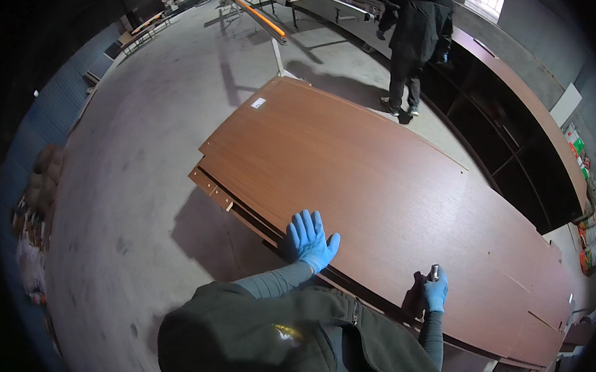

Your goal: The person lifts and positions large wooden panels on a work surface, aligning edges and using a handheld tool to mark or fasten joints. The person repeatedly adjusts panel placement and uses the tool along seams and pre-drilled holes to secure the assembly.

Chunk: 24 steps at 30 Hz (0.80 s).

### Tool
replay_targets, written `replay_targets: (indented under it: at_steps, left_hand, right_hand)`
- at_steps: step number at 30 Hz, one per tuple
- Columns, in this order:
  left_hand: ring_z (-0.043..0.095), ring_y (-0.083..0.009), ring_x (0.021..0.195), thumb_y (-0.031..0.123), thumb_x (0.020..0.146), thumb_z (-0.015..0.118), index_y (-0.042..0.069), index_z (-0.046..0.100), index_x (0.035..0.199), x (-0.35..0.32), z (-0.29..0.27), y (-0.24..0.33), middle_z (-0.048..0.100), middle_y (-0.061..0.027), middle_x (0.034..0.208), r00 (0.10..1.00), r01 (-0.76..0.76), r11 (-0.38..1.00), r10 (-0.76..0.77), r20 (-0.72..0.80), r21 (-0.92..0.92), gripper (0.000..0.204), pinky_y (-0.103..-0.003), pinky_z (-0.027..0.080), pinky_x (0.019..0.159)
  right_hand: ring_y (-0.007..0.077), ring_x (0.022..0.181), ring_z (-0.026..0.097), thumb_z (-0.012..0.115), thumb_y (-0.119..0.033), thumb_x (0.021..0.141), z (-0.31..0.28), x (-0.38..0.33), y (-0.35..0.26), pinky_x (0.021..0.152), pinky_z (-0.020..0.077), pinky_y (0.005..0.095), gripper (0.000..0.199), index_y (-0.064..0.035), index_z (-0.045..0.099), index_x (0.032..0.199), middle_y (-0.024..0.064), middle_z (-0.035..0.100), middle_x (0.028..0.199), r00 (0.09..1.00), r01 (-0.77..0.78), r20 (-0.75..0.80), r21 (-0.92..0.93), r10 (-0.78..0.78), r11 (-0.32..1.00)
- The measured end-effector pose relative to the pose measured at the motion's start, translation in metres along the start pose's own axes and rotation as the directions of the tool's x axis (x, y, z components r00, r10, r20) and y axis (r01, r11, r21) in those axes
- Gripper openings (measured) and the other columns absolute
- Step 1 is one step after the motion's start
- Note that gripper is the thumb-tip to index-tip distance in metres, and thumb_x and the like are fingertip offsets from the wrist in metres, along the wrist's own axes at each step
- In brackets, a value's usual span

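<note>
A large brown wood-look panel (pixel 360 166) lies flat in front of me, with a small white sticker (pixel 258 103) near its far left corner. Gloved in blue, my left hand (pixel 313 244) is spread on the panel's near edge and holds nothing. Farther right, my right hand (pixel 436 294), in the same kind of glove, is closed around a small silver-and-dark hand tool (pixel 434 271). The tool's tip points away from me over the panel; its lower part is hidden in the fist. Beneath the panel's left end, layered board edges (pixel 210 188) stick out.
Beyond the panel, a person in dark clothes (pixel 415 47) stands by a long dark-fronted cabinet (pixel 516 140). An orange bar (pixel 256 14) extends at the far left. Colourful sacks (pixel 594 243) line the right wall. Grey concrete floor (pixel 131 157) spreads to the left.
</note>
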<state>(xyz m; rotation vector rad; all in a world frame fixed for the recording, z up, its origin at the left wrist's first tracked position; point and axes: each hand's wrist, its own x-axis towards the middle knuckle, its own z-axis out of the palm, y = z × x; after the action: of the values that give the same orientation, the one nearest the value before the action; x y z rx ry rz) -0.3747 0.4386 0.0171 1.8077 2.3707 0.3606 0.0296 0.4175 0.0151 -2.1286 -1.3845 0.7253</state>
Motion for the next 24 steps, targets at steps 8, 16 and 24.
replay_targets:
  at_steps: [8,16,24]
  left_hand:
    - [-0.007,-0.0558,0.163,0.063,0.098,0.061,-0.002,0.013,0.172,0.008,0.001,-0.014,0.002,-0.0362,0.177,0.997,-0.035,0.995,0.041,0.062,-0.091,0.109,-0.069,-0.009,0.127]
    - [-0.003,-0.0484,0.166,0.057,0.096,0.069,0.000,0.018,0.172,0.012,-0.003,-0.022,0.009,-0.0320,0.178,0.984,-0.135,0.979,0.151,0.096,-0.155,0.108,-0.064,-0.007,0.129]
    - [0.014,-0.0481,0.164,0.052,0.096,0.072,0.002,0.028,0.170,-0.015,0.006,0.065,0.018,-0.0299,0.177,0.803,-0.594,0.799,0.582,-0.128,-0.097,0.100,-0.059,0.012,0.131]
  right_hand:
    - [0.0420,0.110,0.070,0.084,-0.040,0.090,-0.004,-0.017,-0.035,0.095,0.0552,0.0460,0.058,-0.0054,0.068,0.133,0.0222,0.074,0.116,0.988,0.086,-0.126,-0.069,-0.095,0.994]
    - [0.0371,0.119,0.071,0.092,-0.043,0.082,0.000,-0.021,-0.048,0.103,0.0549,0.0453,0.075,-0.0069,0.065,0.141,0.0193,0.072,0.132,0.995,-0.081,-0.059,-0.031,0.079,0.996]
    - [0.0378,0.120,0.071,0.086,-0.035,0.085,-0.017,-0.027,-0.047,0.102,0.0553,0.0446,0.064,-0.0085,0.067,0.140,0.0213,0.074,0.129,0.994,-0.100,0.054,0.169,0.092,0.981]
